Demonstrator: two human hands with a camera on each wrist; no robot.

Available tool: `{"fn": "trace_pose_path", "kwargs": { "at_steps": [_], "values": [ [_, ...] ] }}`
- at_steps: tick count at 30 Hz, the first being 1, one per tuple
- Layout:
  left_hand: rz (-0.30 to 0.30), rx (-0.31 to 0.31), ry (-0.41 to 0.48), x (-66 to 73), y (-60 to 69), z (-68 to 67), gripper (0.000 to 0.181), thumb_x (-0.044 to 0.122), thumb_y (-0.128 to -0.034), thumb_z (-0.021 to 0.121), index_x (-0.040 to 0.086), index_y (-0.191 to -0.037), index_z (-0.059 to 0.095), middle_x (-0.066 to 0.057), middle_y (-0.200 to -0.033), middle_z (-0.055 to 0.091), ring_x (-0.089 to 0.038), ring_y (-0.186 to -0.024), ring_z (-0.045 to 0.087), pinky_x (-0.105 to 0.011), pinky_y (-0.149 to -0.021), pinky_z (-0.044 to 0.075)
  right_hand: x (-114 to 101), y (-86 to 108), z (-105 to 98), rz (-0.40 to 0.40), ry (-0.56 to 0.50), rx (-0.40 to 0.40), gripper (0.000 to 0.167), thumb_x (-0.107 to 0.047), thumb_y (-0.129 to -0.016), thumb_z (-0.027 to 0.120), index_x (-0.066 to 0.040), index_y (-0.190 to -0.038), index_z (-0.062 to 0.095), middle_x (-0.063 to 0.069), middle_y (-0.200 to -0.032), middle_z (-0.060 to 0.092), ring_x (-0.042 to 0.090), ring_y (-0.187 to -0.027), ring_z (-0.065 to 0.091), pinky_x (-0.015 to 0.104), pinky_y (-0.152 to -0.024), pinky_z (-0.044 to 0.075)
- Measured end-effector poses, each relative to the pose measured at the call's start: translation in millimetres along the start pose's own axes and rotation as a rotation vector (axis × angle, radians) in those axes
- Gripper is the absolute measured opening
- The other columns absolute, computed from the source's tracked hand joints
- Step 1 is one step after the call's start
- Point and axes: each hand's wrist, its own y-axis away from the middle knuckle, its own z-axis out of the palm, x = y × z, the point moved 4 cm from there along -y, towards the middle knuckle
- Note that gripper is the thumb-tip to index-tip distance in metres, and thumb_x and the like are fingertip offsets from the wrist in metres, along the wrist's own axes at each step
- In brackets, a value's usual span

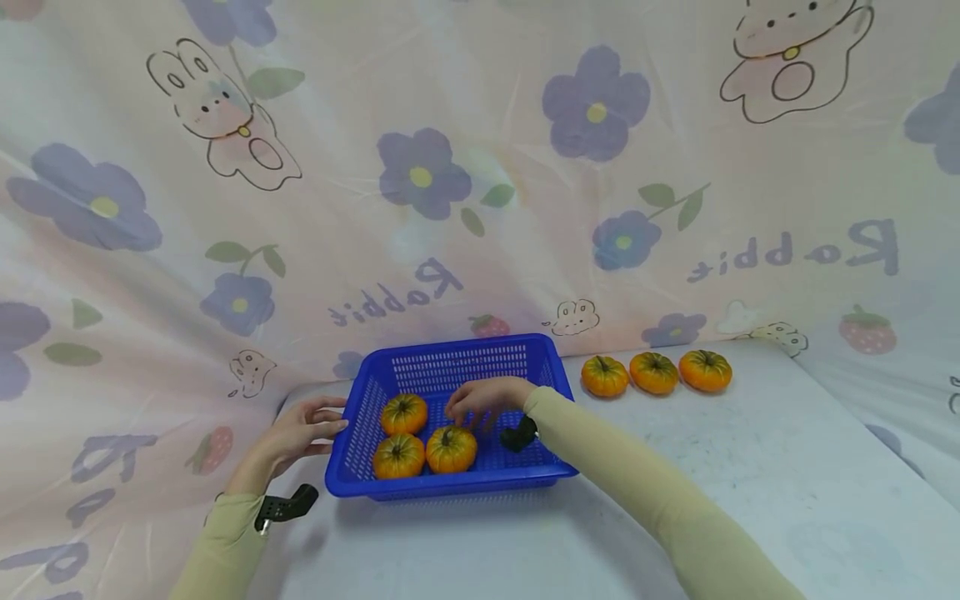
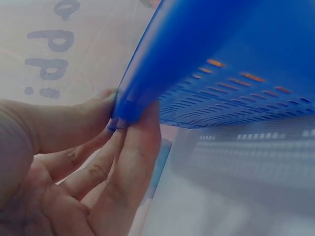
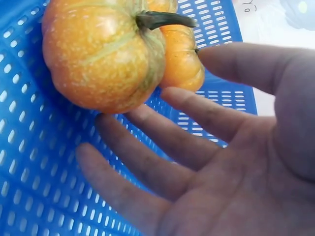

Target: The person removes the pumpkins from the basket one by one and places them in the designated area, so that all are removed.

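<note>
Here the left grip (image 1: 300,429) pinches the rim of the blue basket (image 1: 510,478); the right grip (image 1: 486,398) is spread wide, the front-right pumpkin (image 1: 451,451) inside the basket just beside its fingertips

Spread grip (image 3: 221,157) beside 3 pumpkins (image 3: 101,61)

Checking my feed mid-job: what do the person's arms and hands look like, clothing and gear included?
The left sleeve and right sleeve are plain, pale yellowish and long. The left hand and right hand wear no gloves. Each wrist carries a dark, angular device: left device, right device. No cables show.
</note>
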Motion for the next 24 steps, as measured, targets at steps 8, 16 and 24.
{"fn": "trace_pose_path", "kwargs": {
  "at_steps": [8,16,24],
  "values": [
    [-0.006,0.002,-0.002,-1.5,-0.8,-0.8,0.059,0.02,-0.0927,0.065,-0.003,-0.139,0.037,-0.018,-0.115,0.06,-0.026,-0.092,0.063,-0.04,-0.08,0.055,3,-1.8,6,0.009,-0.007,-0.057,0.029,-0.018,-0.094,0.061,-0.01,-0.121,0.064,0.005,-0.116,0.06,0.028,-0.103,0.059,0.048,-0.083,0.053],
    [0.0,-0.008,0.01,-1.0,0.2,-0.6,0.057,0.018,-0.0933,0.064,-0.004,-0.139,0.037,-0.017,-0.113,0.06,-0.027,-0.092,0.063,-0.04,-0.08,0.055,1,-0.2,12,-0.003,0.003,-0.136,0.042,-0.014,-0.09,0.066,-0.007,-0.13,0.057,0.004,-0.115,0.06,0.024,-0.101,0.06,0.048,-0.087,0.051],
    [0.002,-0.005,-0.001,-0.4,1.0,0.2,0.059,0.02,-0.0927,0.065,-0.004,-0.139,0.038,-0.016,-0.112,0.061,-0.026,-0.092,0.063,-0.04,-0.08,0.055,-1,0.4,16,-0.012,0.017,-0.192,0.04,-0.014,-0.089,0.069,-0.013,-0.127,0.06,0.005,-0.114,0.06,0.021,-0.101,0.06,0.051,-0.091,0.048]
  ]
}}
